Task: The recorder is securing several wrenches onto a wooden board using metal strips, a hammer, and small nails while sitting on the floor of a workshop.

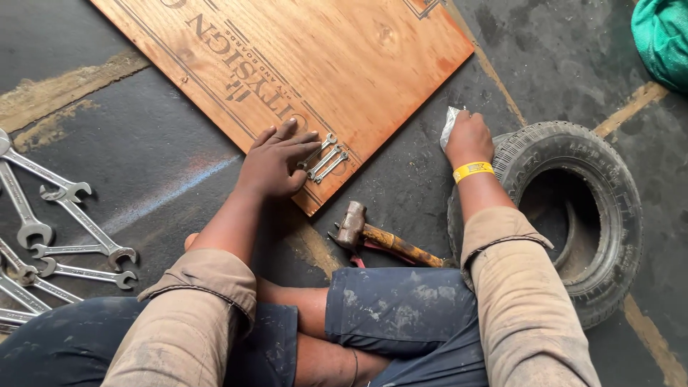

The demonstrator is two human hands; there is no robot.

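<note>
My left fingers (301, 147) lie spread flat on the corner of the wooden board (322, 64), their tips touching three small wrenches (324, 158) that sit side by side at the board's near edge; the left hand (276, 163) grips nothing, it only presses down. My right hand (469, 137) is curled shut around a crumpled bit of shiny wrapper (448, 123), which sticks out just above my knuckles, and a yellow band (473, 170) circles that wrist. Right beside that hand, touching my forearm, a small worn tyre (605, 186) lies flat on the dark floor (143, 143). Between my two hands and nearer my knees, a hammer (380, 236) with a wooden handle rests on the floor, its head pointing toward the board. Well off to the left of my left fingers, a scatter of larger wrenches (68, 229) lies on the floor. A green cloth (663, 39) shows far beyond the tyre.
</note>
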